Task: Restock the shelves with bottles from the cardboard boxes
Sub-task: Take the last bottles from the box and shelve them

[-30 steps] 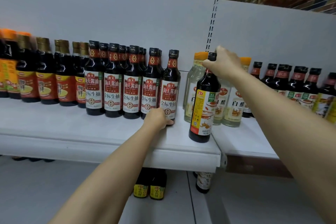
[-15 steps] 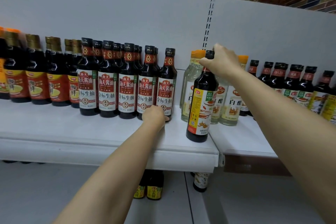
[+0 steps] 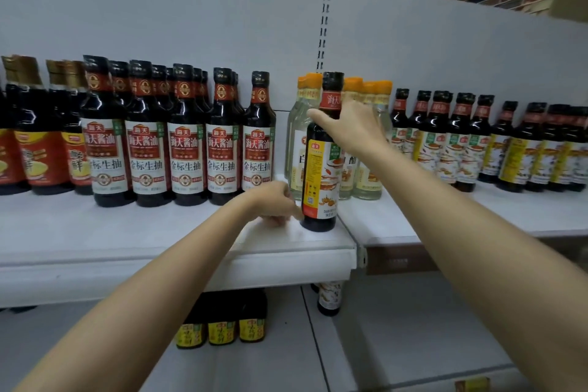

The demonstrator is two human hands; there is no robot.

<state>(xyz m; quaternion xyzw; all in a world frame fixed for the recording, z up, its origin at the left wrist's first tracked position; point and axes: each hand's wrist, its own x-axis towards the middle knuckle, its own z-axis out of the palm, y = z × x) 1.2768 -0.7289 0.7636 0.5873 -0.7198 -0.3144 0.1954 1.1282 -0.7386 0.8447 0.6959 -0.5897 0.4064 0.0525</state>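
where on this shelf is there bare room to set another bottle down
Bare shelf front, before the white-labelled soy bottles, left of the left hand. Crowded behind: the yellow-labelled bottle under the right hand stands against the vinegar bottles.

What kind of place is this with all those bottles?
Most likely a shop aisle, such as a supermarket. Long white shelves carry neat rows of the same soy sauce bottles, labels facing out, with clear orange-capped bottles beside them. A slotted upright in the back panel is typical shop shelving.
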